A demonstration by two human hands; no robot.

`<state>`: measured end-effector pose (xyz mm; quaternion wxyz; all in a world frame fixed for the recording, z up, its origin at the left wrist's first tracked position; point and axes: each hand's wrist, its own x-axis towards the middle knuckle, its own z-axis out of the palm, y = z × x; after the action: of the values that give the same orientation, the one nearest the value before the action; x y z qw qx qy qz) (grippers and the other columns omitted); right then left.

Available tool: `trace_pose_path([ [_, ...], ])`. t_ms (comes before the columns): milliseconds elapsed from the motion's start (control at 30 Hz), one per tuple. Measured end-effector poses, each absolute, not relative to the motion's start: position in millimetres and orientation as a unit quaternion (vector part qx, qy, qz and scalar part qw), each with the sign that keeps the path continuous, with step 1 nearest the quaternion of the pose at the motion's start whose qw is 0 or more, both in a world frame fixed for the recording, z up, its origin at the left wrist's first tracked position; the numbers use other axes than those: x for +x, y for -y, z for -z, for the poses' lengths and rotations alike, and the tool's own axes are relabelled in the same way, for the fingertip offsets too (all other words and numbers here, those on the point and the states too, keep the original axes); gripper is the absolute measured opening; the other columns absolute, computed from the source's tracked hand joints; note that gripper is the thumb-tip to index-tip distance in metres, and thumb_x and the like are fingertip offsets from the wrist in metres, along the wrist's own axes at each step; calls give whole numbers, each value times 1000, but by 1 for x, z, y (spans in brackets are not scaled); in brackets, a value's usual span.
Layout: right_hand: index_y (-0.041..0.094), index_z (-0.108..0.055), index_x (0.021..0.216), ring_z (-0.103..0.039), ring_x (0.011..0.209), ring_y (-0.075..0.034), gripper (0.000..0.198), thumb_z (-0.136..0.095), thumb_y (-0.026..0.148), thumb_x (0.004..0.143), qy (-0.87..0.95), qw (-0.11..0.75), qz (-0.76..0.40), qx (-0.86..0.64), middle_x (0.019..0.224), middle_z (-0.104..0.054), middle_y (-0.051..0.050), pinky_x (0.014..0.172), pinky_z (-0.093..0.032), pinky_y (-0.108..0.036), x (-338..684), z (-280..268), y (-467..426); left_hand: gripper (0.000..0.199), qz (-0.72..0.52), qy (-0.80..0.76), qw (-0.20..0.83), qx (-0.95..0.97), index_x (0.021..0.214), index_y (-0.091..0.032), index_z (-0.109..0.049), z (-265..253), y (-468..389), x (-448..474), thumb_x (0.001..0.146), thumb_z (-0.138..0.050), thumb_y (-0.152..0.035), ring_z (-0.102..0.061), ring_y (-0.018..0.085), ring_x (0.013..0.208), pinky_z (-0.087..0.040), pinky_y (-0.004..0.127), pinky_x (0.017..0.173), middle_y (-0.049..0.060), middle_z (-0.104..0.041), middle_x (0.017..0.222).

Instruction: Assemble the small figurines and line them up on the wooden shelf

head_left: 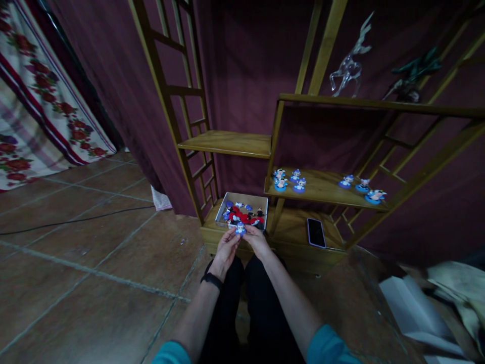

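Between my fingertips is a small purple-and-white figurine, upright and facing me. My left hand pinches it from the left, and my right hand grips its other side. Just behind it, a white cardboard box on the low shelf holds a jumble of red, black and purple figurine pieces. On the shelf to the right, two blue-based figurines and two purple-based figurines form a cluster. Farther right stand a purple figurine and two blue-based figurines.
A phone lies on the low shelf at right. Above, a clear deer statue and a dark green statue occupy the upper shelf. A black cable crosses the tiled floor. White boxes sit at lower right.
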<state>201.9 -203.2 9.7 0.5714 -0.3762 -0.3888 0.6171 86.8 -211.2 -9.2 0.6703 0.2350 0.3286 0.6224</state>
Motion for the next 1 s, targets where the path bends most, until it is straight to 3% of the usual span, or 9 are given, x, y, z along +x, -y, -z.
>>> trace_pose_path([
  [600,20,-66,89,-60,79,-18,37,-72,29,53,388,595,-568,-415,80,-67,-1,82,-45,-34,200,-13,202,47,-626,-342,646,271,96,-18,-65,7,208,88,52,-78,-9,-63,15,86,-43,27,86,3,-70,86],
  [1000,22,-64,86,-60,78,-18,26,-68,28,61,410,644,-488,-423,81,-64,0,80,-46,-34,193,3,192,41,-562,-389,680,267,95,-23,-67,3,204,83,56,-74,-11,-63,16,95,-50,22,82,2,-68,101],
])
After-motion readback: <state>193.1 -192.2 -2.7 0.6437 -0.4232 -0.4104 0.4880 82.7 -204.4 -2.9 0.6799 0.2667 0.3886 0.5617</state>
